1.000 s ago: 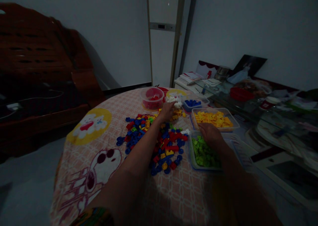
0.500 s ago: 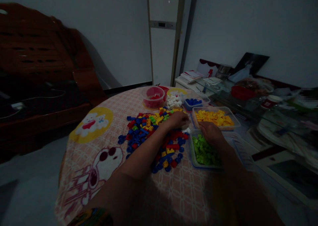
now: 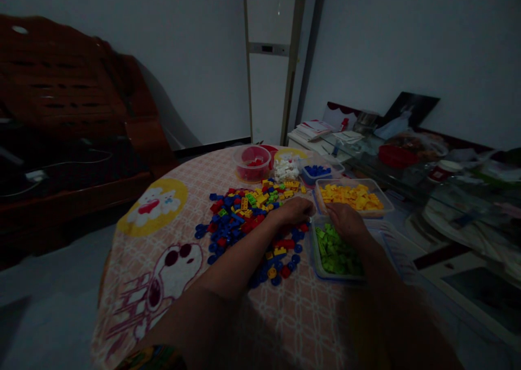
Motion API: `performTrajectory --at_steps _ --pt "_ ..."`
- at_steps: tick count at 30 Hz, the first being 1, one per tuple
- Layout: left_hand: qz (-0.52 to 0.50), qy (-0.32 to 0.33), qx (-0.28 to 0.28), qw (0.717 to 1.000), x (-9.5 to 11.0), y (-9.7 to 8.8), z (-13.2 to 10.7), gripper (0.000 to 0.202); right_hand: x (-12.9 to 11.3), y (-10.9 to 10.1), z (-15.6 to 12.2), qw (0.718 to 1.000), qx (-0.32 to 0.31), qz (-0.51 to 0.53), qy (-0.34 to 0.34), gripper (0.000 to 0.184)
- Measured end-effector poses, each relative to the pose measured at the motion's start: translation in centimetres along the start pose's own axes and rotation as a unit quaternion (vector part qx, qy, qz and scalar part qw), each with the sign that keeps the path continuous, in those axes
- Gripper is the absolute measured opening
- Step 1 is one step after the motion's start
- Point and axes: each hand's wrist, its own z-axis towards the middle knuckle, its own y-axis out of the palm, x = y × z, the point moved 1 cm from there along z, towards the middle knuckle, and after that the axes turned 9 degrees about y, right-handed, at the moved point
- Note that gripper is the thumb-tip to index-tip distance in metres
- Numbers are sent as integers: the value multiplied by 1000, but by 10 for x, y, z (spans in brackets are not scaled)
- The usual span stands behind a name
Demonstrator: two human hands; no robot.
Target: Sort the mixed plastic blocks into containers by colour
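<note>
A mixed pile of toy building bricks point(image 3: 240, 212) in blue, red, yellow and green lies on the table. My left hand point(image 3: 296, 210) is at the pile's right edge, fingers curled downward; what they hold, if anything, is hidden. My right hand point(image 3: 344, 219) hovers over the back of a clear box of green bricks point(image 3: 336, 253), near the front left corner of a box of yellow bricks point(image 3: 354, 196). Its fingers are pressed together, and I cannot make out anything in them. Both hands are close to each other but apart.
Behind the pile stand a pink round tub point(image 3: 251, 164) with red bricks, a heap of white bricks point(image 3: 286, 167) and a box of blue bricks point(image 3: 317, 170). A patterned cloth point(image 3: 301, 321) covers the round table. On the right, a glass-topped cabinet point(image 3: 366, 147) holds clutter.
My left hand has drawn slightly nearer and lower at the pile's edge, uncovering yellow bricks behind it. My right hand stays almost where it was. The view has tilted a little.
</note>
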Motion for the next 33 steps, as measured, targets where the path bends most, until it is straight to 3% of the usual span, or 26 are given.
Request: performTrajectory --at_steps 3,7,9,14,16,18,21,24,27,33 --pt "-47 -4 43 998 -7 -4 1 13 -2 -3 1 1000 -22 -6 21 40" --pt "-177 -58 181 966 -29 -13 0 11 -6 -9 2 997 -60 -20 41 39" --pt "-282 -111 253 919 -43 -15 -3 12 -7 -9 2 996 -69 -25 45 39" --pt "-461 -194 428 753 -75 -15 -10 18 -6 -6 2 997 -60 -15 47 40" --pt "-480 -187 470 717 -83 -15 -9 25 -4 -5 2 997 -56 -9 42 40" --pt "-490 -161 490 703 -88 -16 -7 35 -2 -4 1 998 -49 -3 37 40" --pt "-504 -116 487 704 -91 -18 -4 47 0 -1 0 999 -30 6 22 41" --pt "-494 -97 466 727 -91 -20 -5 49 3 3 -1 1000 -12 11 13 41" --pt "-469 -87 404 780 -86 -22 -7 40 5 5 -3 1000 2 18 13 43" --pt "-356 -66 189 913 -57 -22 -7 21 3 1 0 1000 -27 11 12 42"
